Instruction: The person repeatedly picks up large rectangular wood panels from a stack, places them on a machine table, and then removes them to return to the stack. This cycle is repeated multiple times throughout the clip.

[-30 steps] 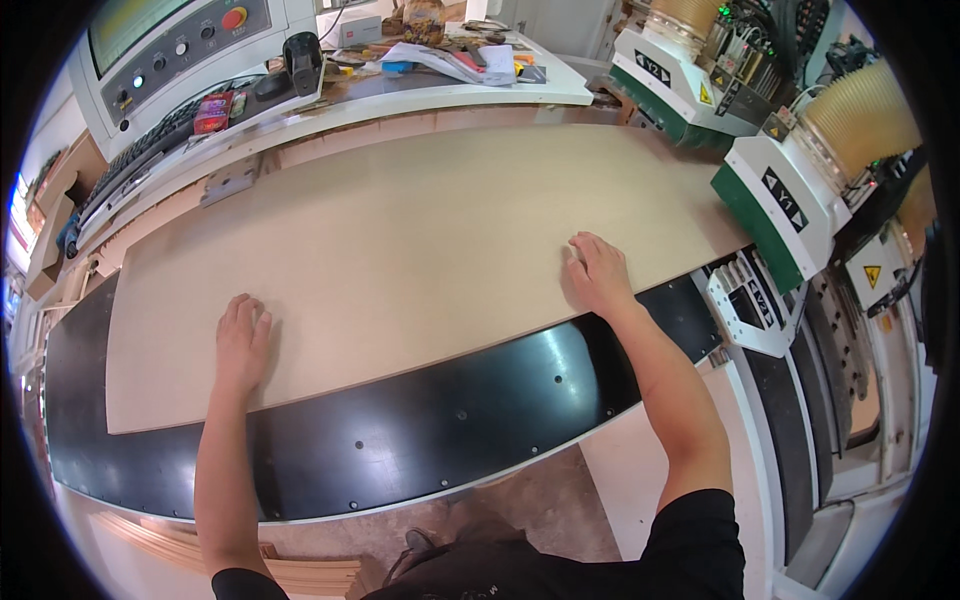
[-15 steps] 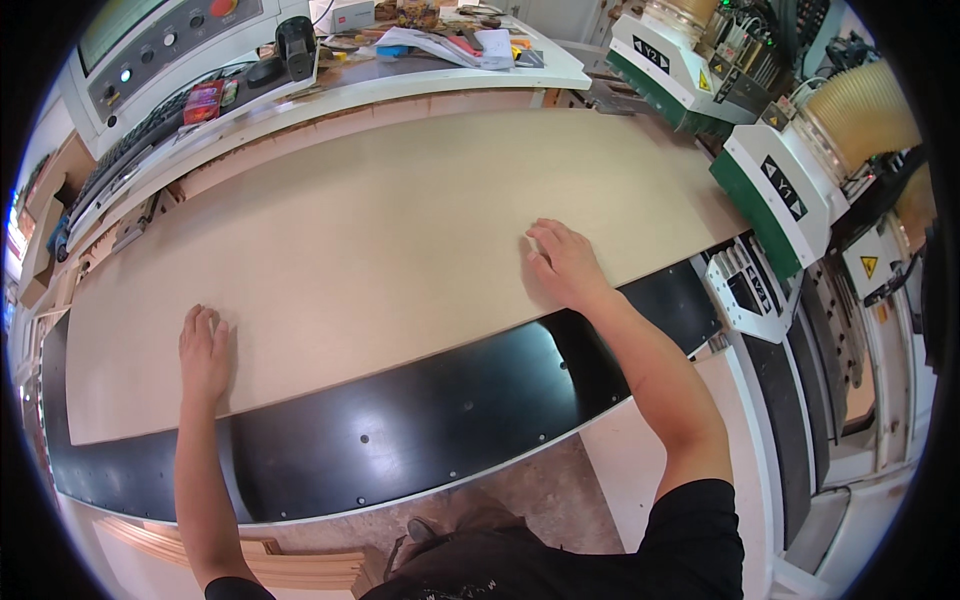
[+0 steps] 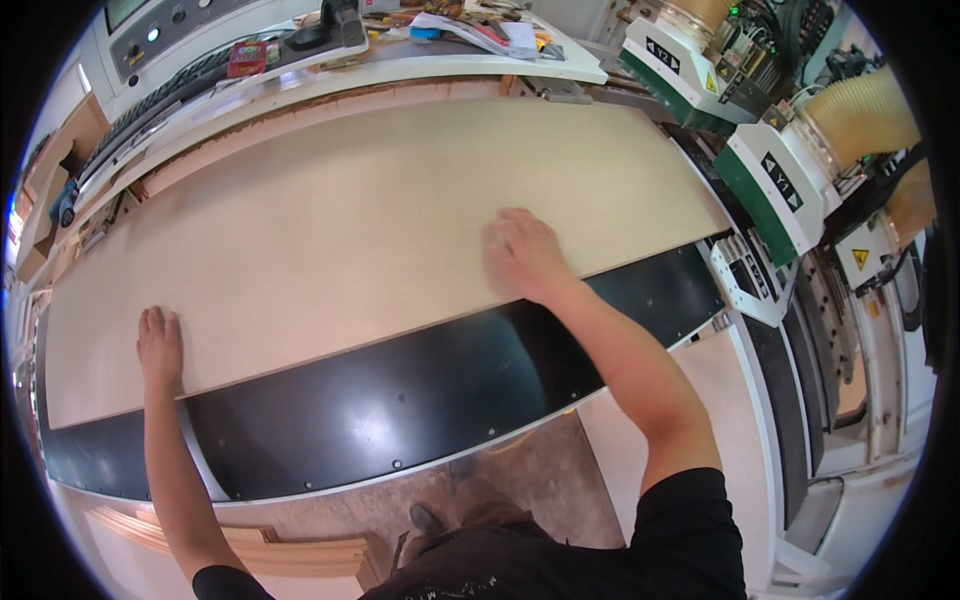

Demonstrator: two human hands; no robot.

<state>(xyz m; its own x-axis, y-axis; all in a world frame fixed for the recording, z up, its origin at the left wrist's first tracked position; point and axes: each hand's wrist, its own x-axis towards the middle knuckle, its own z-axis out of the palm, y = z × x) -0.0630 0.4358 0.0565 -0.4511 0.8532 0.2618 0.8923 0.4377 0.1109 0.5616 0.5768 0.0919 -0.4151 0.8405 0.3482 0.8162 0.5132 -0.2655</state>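
Observation:
A large flat beige panel [image 3: 330, 240] lies on the black bed [image 3: 370, 415], whose near strip shows along the panel's front edge. My left hand [image 3: 160, 345] rests open on the panel near its left end, fingers stretched out and close together. Farther right, my right hand [image 3: 528, 258] is at the panel's surface with loosely bent fingers, blurred by motion. No object shows in either hand.
Machine heads with green skirts [image 3: 765, 210] and ribbed hoses [image 3: 870, 115] stand at right. Behind the panel is a cluttered white desk [image 3: 575, 65] with a keyboard [image 3: 165, 105] and control console [image 3: 160, 40]. Wooden strips [image 3: 300, 555] lie low at left.
The panel and both my hands have shifted left, and a dark gap shows between the panel's right end and the machine. My view has also moved a little.

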